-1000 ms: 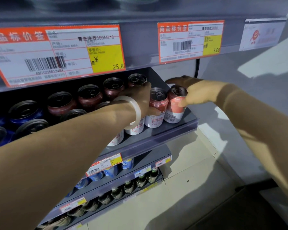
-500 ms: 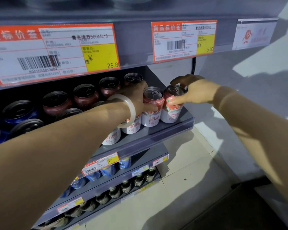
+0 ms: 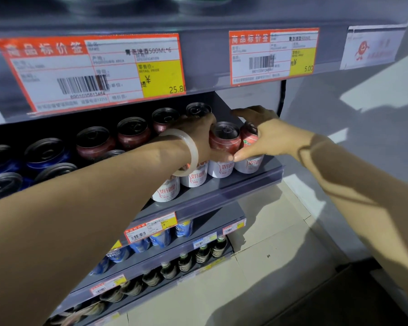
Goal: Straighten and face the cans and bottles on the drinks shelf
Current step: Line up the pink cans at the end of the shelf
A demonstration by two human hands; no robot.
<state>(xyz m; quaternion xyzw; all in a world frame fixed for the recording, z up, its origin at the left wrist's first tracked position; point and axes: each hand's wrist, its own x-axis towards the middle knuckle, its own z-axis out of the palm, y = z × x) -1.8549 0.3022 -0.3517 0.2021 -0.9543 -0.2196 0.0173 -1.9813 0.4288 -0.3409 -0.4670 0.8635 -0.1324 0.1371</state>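
Nearest, at seven o'clock, the left forearm with its pale jade-like bangle (image 3: 186,151) reaches in, and the left hand (image 3: 198,135) curls its fingers round a red-and-white drinks can (image 3: 224,149) in the front row of the grey metal drinks shelf (image 3: 233,187). At three o'clock from it, the right hand (image 3: 266,135) clamps thumb and fingers on the end red-and-white can (image 3: 250,161), likely twisting labels outward. Farther back, at ten o'clock, dark red can tops (image 3: 132,130) and blue cans (image 3: 45,151) wait in rows under the orange price tags (image 3: 92,69).
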